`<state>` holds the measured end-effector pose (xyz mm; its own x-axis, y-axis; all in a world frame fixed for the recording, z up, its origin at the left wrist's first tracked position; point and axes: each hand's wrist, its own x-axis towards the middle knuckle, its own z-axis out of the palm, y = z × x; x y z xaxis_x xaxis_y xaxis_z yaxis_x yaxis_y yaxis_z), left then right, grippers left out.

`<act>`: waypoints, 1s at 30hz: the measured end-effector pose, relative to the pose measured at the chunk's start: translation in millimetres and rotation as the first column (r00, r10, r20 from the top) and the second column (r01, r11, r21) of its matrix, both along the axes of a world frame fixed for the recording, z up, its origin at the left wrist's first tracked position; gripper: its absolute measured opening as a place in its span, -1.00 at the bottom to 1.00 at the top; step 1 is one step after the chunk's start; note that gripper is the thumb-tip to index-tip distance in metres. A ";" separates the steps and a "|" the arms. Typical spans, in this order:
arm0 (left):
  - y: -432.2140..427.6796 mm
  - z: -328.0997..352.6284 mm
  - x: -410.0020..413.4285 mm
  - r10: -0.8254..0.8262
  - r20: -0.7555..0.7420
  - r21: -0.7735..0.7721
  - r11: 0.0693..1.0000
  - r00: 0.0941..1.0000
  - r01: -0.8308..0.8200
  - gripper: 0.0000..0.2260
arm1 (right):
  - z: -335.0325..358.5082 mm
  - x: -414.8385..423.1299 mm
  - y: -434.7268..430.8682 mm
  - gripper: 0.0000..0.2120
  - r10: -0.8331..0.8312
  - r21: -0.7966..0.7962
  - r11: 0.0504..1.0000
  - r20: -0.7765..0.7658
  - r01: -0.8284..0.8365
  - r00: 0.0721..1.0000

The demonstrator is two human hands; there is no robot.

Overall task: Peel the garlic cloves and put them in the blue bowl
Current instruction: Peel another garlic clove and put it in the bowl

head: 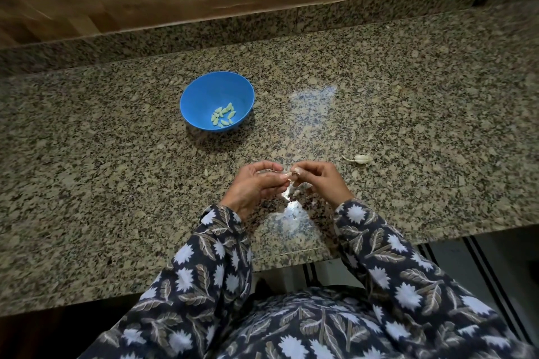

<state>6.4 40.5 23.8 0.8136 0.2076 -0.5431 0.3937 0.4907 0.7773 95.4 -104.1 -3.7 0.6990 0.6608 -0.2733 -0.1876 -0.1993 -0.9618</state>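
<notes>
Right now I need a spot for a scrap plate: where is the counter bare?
Bare counter spreads left of the blue bowl and between bowl and left hand. Another wide patch lies right of the bowl, beyond the garlic piece. Crowded: where left and right hand pinch a clove, skins lying beneath.

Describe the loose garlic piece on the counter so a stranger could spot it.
Start at the speckled granite counter. Look just right of the person's right hand. The garlic piece lies alone there, pale, with a thin curved tail.
</notes>
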 end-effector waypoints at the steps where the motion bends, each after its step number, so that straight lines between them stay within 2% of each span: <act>1: 0.4 -0.8 -0.3 0.010 0.009 0.027 1.000 1.000 -0.011 -0.84 | 0.2 -2.1 0.0 -0.88 -0.031 0.008 0.999 -0.029 0.031 0.999; 6: -1.7 -8.7 -1.5 0.013 0.039 0.302 0.953 0.999 -0.024 -0.83 | -3.2 -8.6 1.6 -0.85 -0.124 -0.003 0.992 -0.216 0.127 0.969; 10: -7.2 -11.5 -2.1 0.014 0.074 0.443 0.895 0.997 -0.046 -0.73 | -1.8 -10.5 0.4 -0.96 -0.144 0.015 0.988 -0.253 0.152 0.957; 11: -8.1 -11.8 -2.4 0.011 0.078 0.466 0.884 0.997 -0.046 -0.71 | -2.0 -11.1 0.1 -0.92 -0.133 0.022 0.990 -0.240 0.142 0.962; 13: -8.7 -13.4 -2.7 -0.001 0.085 0.496 0.867 0.996 -0.042 -0.68 | -1.8 -12.9 -0.1 -0.84 -0.098 0.015 0.995 -0.160 0.101 0.982; 16: -8.3 -15.0 -3.5 -0.025 0.076 0.555 0.832 0.997 -0.021 -0.65 | -0.5 -16.6 1.5 -0.90 -0.054 0.002 0.999 -0.038 0.054 0.998; 19: -7.8 -15.9 -4.3 -0.044 0.066 0.590 0.807 0.997 -0.004 -0.64 | 0.0 -18.3 3.0 -0.93 -0.065 -0.006 0.998 -0.054 0.064 0.996; 26: -9.6 -13.4 -6.6 0.038 0.093 0.508 0.857 0.995 -0.080 -0.80 | 1.4 -19.0 3.5 -0.91 -0.113 0.017 0.993 -0.130 0.116 0.985; 28: -10.3 -13.3 -6.1 0.036 0.096 0.516 0.853 0.995 -0.081 -0.80 | 0.4 -18.6 4.1 -0.89 -0.122 0.003 0.992 -0.101 0.123 0.987; 30: -11.1 -14.3 -5.5 0.001 0.083 0.585 0.810 0.997 -0.049 -0.74 | 0.4 -18.9 4.3 -0.85 -0.112 -0.028 0.993 -0.025 0.111 0.993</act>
